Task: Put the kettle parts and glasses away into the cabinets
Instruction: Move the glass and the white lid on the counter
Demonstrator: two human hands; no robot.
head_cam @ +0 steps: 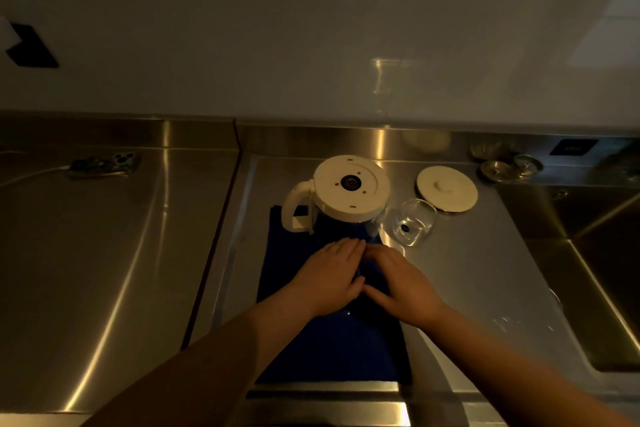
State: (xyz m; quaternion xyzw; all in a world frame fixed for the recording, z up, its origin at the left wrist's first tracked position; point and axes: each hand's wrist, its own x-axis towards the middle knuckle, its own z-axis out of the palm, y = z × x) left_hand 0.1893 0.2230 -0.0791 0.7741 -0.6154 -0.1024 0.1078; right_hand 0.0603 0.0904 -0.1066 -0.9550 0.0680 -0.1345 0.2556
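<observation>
1. Nearest the camera, two bare forearms were seen reaching over the steel counter's front edge [325, 406] onto a dark blue cloth mat [332, 350].
2. The fingers of the left hand [332, 274] and the right hand [401, 284] were held straight and close together, their tips nearly touching; whether anything was cupped between the palms could not be told in the dim light.
3. Just beyond the fingertips, an upturned glass kettle jug with a cream base and cream handle [349, 191] was set on the mat's far end.
4. Beside the jug, to the right, a clear, short glass tumbler [414, 222] was seen on the bare steel, and behind it a round cream kettle lid [446, 189].
5. The jug was judged heavy, rigid and breakable, best taken by its handle; the tumbler light, slick and fragile, best gripped around its wall; the lid light and sturdy, best lifted by its centre knob.
</observation>
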